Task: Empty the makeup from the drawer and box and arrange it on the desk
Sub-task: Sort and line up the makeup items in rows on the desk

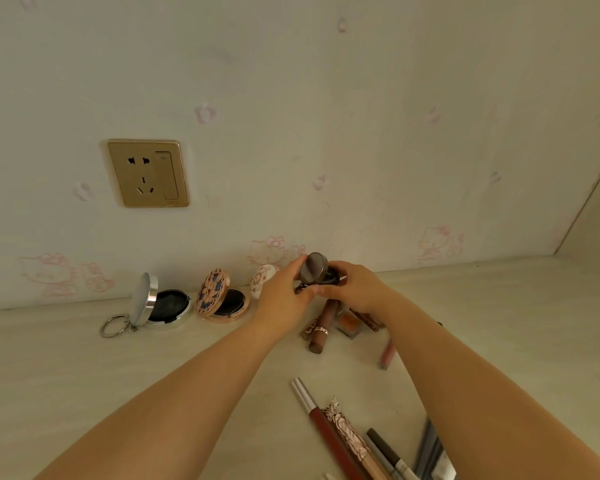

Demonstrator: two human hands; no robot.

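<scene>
- The desk point(66, 375) already carries a row along the wall: a silver compact point(160, 304) and a gold compact point(222, 299), both propped open, then a white case point(263, 279).
- Both hands hold a dark compact point(315, 271) near the wall, just right of that row; its lid stands up.
- To do this step well, I would set it down in line with the others, lid leaning back — slowly, so it does not tip.
- Left hand point(284, 296): fingers curled on the lid.
- Right hand point(355, 287): fingers curled round the base — both are clamped on it.

A home bedroom corner. Cartoon-cat wallpaper point(267, 251) with pink flowers backs a pale desk point(84, 368). A gold wall socket point(148, 173) sits above scattered compacts point(222, 299).
</scene>
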